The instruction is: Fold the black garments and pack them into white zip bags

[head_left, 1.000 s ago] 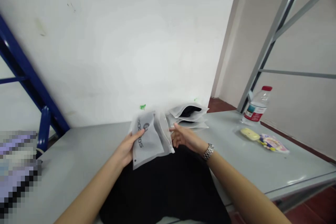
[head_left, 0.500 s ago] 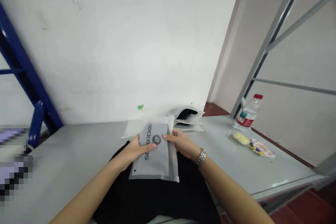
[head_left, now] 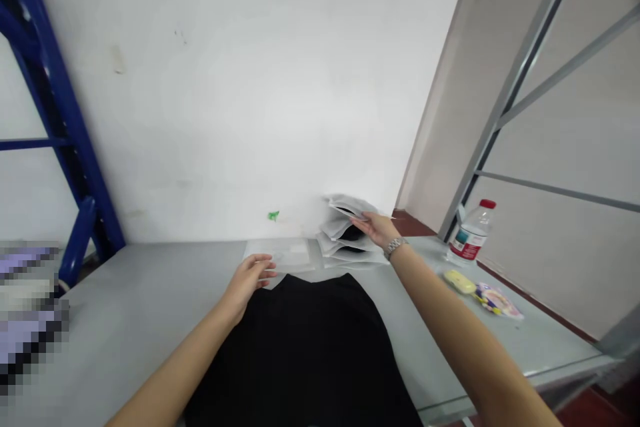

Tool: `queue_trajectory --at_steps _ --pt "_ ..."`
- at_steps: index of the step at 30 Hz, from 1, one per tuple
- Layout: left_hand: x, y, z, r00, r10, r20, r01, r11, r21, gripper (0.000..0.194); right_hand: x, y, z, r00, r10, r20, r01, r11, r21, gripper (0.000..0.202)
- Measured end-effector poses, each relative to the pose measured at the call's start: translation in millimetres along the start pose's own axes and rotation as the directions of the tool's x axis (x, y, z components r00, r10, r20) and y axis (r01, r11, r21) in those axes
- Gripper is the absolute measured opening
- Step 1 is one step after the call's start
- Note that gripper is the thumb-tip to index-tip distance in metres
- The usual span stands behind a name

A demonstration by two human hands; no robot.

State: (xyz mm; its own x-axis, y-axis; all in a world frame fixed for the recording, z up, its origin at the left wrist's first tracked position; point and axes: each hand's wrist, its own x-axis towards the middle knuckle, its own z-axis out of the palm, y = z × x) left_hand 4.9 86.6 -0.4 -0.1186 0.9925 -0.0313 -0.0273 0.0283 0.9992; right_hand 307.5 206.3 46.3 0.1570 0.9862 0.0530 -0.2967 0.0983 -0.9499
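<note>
My right hand, with a metal watch at the wrist, grips the edge of a white bag on top of a stack. Black contents show in the open mouths of the bags beneath it. My left hand is open with bent fingers, over the upper left edge of a black cloth and holding nothing. Flat white bags lie against the wall, just beyond my left hand.
A bottle with a red cap, a yellow case and a colourful ring-shaped item are on the grey table at right. Blue metal framing stands at left, a grey frame at right.
The printed ROCKBROS bag has left both hands; a bag now tops the stack, under my right hand, which moved forward and right. My left hand has let go and opened. The view has tilted up.
</note>
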Motion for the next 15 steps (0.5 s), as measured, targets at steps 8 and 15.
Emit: queue_trajectory --at_steps 8,15 --pt "1.3 5.8 6.3 0.998 0.054 0.007 -0.055 0.993 0.104 0.031 -16.2 -7.5 -24.0 0.999 0.042 0.027 -0.039 0.992 -0.12 0.009" --pt "-78.4 6.4 -31.3 0.951 0.205 0.23 -0.302 0.77 0.563 0.044 -101.7 12.0 -24.5 0.975 -0.194 -0.107 0.177 0.973 -0.145 0.029"
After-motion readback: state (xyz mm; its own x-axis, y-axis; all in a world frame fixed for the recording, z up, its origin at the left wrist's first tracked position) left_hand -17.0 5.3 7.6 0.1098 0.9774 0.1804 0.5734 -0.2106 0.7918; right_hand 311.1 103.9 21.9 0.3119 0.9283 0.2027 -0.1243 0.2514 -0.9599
